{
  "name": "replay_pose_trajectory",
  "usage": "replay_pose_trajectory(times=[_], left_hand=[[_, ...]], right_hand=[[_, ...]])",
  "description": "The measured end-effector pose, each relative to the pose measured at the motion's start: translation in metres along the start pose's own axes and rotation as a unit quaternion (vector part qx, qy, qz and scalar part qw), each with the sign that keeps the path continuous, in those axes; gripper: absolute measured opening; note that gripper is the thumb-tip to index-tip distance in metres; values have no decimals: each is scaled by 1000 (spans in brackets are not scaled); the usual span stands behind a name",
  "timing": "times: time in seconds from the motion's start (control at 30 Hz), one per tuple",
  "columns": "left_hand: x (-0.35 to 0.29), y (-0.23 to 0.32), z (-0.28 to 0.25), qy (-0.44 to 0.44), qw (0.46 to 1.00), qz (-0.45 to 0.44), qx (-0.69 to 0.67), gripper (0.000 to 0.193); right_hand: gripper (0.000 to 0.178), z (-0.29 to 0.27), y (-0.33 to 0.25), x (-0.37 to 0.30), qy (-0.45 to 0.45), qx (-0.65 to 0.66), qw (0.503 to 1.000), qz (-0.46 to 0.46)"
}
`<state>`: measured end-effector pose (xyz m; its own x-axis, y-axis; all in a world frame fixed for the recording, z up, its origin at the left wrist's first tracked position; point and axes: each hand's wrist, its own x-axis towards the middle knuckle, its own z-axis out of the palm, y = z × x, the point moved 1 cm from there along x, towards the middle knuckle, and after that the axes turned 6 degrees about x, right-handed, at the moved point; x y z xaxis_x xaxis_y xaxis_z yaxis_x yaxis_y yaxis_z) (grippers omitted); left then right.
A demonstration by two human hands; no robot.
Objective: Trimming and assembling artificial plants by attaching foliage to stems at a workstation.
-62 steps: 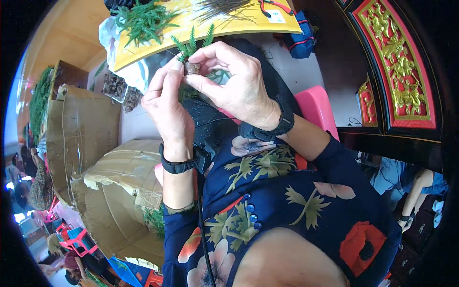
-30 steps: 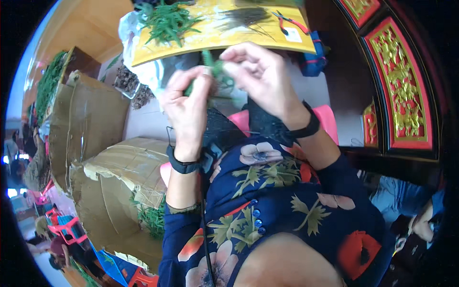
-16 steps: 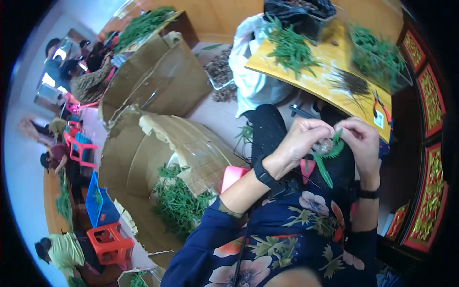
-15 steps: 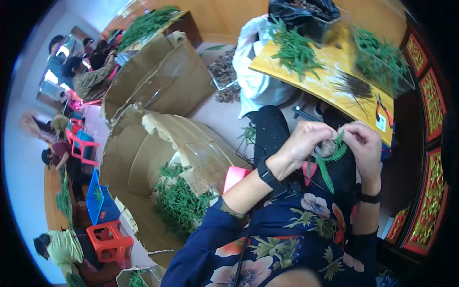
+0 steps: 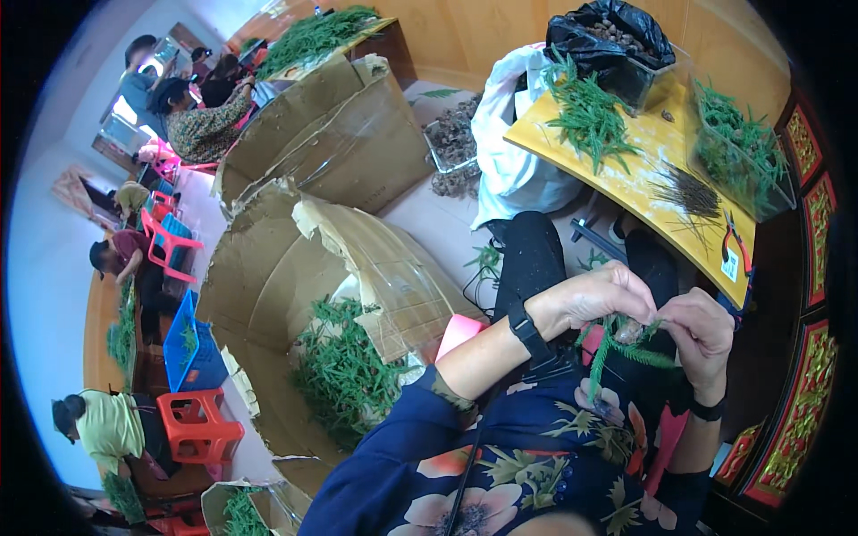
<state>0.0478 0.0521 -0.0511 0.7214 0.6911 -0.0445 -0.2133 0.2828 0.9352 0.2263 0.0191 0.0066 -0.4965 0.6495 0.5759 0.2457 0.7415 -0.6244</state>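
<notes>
Over my lap, my left hand [image 5: 617, 297] and my right hand [image 5: 702, 335] meet with their fingertips pinched together. Between and below them hangs a green fern-like sprig [image 5: 648, 356] with a pale brownish lump [image 5: 629, 332], perhaps a small cone, at its middle. Both hands are closed on this piece; the exact grip point is hidden by the fingers. Beyond them stands a yellow table [image 5: 545, 134]. It bears a heap of green sprigs [image 5: 590, 121], a bunch of thin brown wires or stems [image 5: 688, 192] and red-handled pliers [image 5: 735, 237] near its right corner.
A clear tub [image 5: 776, 198] of greenery and a black bag [image 5: 565, 40] of brown pieces stand at the table's back. A white sack [image 5: 496, 156] leans beside it. Left, a large torn cardboard box [image 5: 259, 295] holds sprigs. Several people work further left near red stools [image 5: 201, 438].
The view has shifted, so the scene sits further right and lower. My hands have drawn closer together at the sprig, which has turned so one frond points right.
</notes>
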Motion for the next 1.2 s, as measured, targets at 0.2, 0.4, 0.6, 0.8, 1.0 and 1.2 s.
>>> replay_pose_trajectory(times=[0.2, 0.4, 0.6, 0.8, 1.0, 1.2], left_hand=[[1, 7, 13, 120, 929, 134, 324, 12], [-1, 3, 17, 222, 882, 179, 374, 11], [1, 3, 5, 101, 986, 75, 109, 10], [0, 6, 0, -2, 999, 10, -50, 9], [-3, 6, -6, -45, 996, 15, -77, 9], [-11, 17, 0, -3, 999, 49, -14, 9]], right_hand=[[10, 9, 10, -15, 86, -16, 967, 239], [18, 14, 18, -11, 172, 100, 934, 296], [21, -5, 0, 6, 12, -43, 994, 99], [24, -18, -10, 19, -78, -50, 996, -5], [20, -18, -16, 25, -102, -102, 988, -53], [10, -4, -26, 29, -48, -100, 994, -11]])
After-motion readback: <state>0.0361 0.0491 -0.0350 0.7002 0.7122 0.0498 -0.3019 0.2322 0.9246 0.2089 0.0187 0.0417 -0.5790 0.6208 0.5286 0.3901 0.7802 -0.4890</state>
